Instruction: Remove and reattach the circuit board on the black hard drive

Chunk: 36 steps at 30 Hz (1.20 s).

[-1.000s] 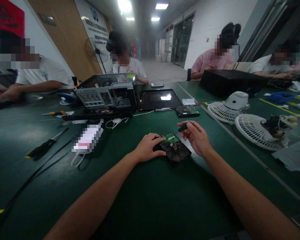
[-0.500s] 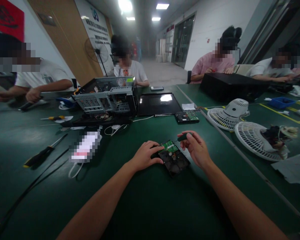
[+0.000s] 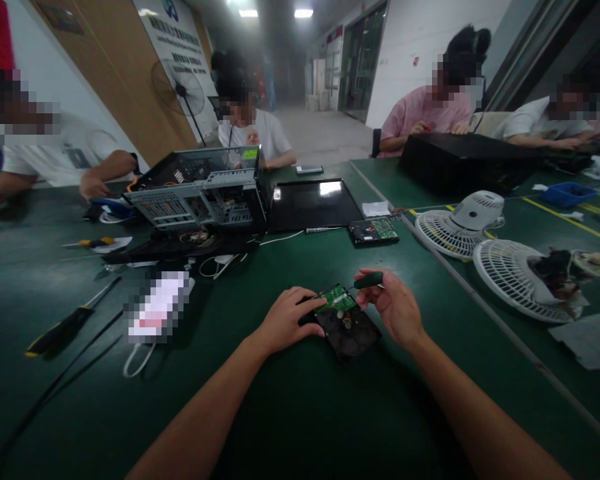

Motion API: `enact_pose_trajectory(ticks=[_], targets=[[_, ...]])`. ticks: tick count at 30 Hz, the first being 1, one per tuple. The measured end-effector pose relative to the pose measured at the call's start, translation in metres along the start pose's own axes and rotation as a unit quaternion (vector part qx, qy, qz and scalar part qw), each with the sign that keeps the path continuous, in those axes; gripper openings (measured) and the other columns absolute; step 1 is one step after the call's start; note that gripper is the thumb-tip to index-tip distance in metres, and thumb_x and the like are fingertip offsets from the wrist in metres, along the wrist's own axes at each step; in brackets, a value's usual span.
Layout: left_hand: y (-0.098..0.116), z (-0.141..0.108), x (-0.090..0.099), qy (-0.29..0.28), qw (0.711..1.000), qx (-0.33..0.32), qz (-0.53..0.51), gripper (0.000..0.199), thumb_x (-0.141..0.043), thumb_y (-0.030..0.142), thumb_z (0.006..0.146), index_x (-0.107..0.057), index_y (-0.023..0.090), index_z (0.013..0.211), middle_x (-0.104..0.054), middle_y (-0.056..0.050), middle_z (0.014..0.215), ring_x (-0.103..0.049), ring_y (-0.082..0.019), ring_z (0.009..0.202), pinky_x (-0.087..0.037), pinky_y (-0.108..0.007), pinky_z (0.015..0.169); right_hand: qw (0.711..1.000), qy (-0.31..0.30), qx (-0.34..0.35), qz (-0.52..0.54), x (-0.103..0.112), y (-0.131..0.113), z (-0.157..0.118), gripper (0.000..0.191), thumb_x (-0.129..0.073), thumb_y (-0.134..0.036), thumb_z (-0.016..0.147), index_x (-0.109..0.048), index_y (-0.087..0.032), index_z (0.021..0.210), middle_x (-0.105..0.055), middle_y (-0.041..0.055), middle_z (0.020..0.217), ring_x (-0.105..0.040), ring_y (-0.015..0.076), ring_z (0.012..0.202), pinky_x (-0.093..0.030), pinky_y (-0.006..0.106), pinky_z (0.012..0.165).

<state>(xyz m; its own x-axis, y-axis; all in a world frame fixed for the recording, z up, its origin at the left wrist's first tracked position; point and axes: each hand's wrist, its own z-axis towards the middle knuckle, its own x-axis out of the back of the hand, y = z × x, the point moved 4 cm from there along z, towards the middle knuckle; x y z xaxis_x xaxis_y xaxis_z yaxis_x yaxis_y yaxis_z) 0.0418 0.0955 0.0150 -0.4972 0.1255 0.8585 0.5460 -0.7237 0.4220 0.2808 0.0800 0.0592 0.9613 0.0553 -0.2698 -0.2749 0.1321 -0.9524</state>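
Observation:
A hard drive (image 3: 353,330) lies on the green table in front of me, its green circuit board facing up at the far end. My left hand (image 3: 293,317) grips the drive's left edge, fingers on top and thumb at the side. In my right hand (image 3: 393,307) is a small screwdriver (image 3: 369,280) with a dark green handle, held nearly level by the fingers. Its thin shaft points left toward the board's far right corner; whether the tip touches is too small to tell. Beyond lies a second hard drive (image 3: 374,231).
An opened computer case (image 3: 200,193) and a black panel (image 3: 315,203) stand at the back. A larger screwdriver (image 3: 73,320) and a phone (image 3: 159,307) lie left. Fan parts (image 3: 515,277) and a blue tray (image 3: 567,194) are right. Several people sit around the table.
My view has shifted slightly. The screwdriver in my right hand has swung from tilted to nearly level. My left hand stays on the hard drive.

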Motion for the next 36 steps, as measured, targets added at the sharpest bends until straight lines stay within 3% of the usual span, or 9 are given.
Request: enact_pose_trajectory(ticks=[6,10,15,21,26,29,33,36], targets=[[-0.004,0.001,0.000,0.009,1.000,0.014,0.023,0.062,-0.068,0.060,0.089,-0.057,0.031,0.143,-0.061,-0.009,0.136,-0.054,-0.030,0.125,-0.044,-0.049,0.105,0.999,-0.003,-0.010,-0.035,-0.001,-0.005,0.009,0.033,-0.053,-0.048,0.100,-0.066,-0.025,0.119,-0.070,0.0090,0.112,-0.064,0.0179,0.074,-0.049,0.033,0.063],[-0.005,0.002,0.001,0.008,0.999,0.020,0.036,0.062,-0.068,0.060,0.090,-0.057,0.031,0.143,-0.062,-0.009,0.136,-0.054,-0.030,0.125,-0.044,-0.049,0.104,0.991,-0.011,0.013,-0.132,-0.001,-0.015,0.022,0.034,-0.055,-0.052,0.098,-0.065,-0.025,0.116,-0.072,0.0071,0.102,-0.063,0.0180,0.072,-0.049,0.033,0.062],[-0.005,0.005,0.003,0.012,0.999,0.016,0.049,0.061,-0.067,0.059,0.091,-0.057,0.028,0.143,-0.063,-0.010,0.136,-0.055,-0.030,0.125,-0.043,-0.050,0.105,0.936,-0.031,0.058,-0.346,-0.004,-0.039,0.043,0.030,-0.060,-0.050,0.095,-0.068,-0.021,0.099,-0.067,0.0025,0.075,-0.060,0.0178,0.067,-0.047,0.032,0.063],[-0.005,0.007,-0.001,0.020,0.998,0.032,0.056,0.063,-0.067,0.061,0.090,-0.057,0.028,0.142,-0.063,-0.010,0.135,-0.056,-0.030,0.124,-0.043,-0.049,0.106,0.848,-0.085,0.136,-0.504,-0.023,-0.066,0.063,0.015,-0.054,-0.032,0.095,-0.065,-0.022,0.097,-0.069,0.0045,0.086,-0.064,0.0196,0.075,-0.046,0.033,0.068],[-0.009,0.011,0.002,0.005,0.998,0.055,0.021,0.066,-0.071,0.064,0.085,-0.059,0.029,0.139,-0.062,-0.010,0.135,-0.055,-0.030,0.125,-0.044,-0.048,0.105,0.774,-0.140,0.195,-0.586,-0.030,-0.081,0.073,0.015,-0.052,-0.024,0.095,-0.067,-0.021,0.092,-0.070,0.0083,0.093,-0.064,0.0235,0.086,-0.047,0.037,0.077],[-0.010,0.018,0.006,-0.012,0.998,0.058,-0.020,0.068,-0.077,0.065,0.078,-0.063,0.028,0.133,-0.063,-0.009,0.133,-0.055,-0.031,0.124,-0.044,-0.048,0.105,0.756,-0.150,0.195,-0.607,-0.027,-0.087,0.074,0.016,-0.054,-0.024,0.095,-0.068,-0.020,0.090,-0.070,0.0089,0.092,-0.064,0.0242,0.087,-0.048,0.038,0.080],[-0.011,0.027,0.007,0.029,0.994,0.083,-0.069,0.029,-0.063,0.049,0.097,-0.070,0.026,0.114,-0.070,-0.005,0.118,-0.059,-0.025,0.115,-0.045,-0.045,0.103,0.749,-0.156,0.191,-0.615,-0.024,-0.089,0.066,0.019,-0.055,-0.021,0.093,-0.071,-0.018,0.103,-0.068,0.0122,0.107,-0.064,0.0234,0.088,-0.050,0.039,0.080],[-0.010,0.027,0.001,0.063,0.991,0.091,-0.072,0.023,-0.065,0.041,0.096,-0.069,0.024,0.111,-0.070,-0.005,0.115,-0.059,-0.025,0.113,-0.046,-0.044,0.102,0.755,-0.177,0.188,-0.602,-0.023,-0.089,0.057,0.029,-0.051,-0.017,0.093,-0.069,-0.018,0.116,-0.065,0.0127,0.119,-0.065,0.0211,0.088,-0.051,0.037,0.080]])
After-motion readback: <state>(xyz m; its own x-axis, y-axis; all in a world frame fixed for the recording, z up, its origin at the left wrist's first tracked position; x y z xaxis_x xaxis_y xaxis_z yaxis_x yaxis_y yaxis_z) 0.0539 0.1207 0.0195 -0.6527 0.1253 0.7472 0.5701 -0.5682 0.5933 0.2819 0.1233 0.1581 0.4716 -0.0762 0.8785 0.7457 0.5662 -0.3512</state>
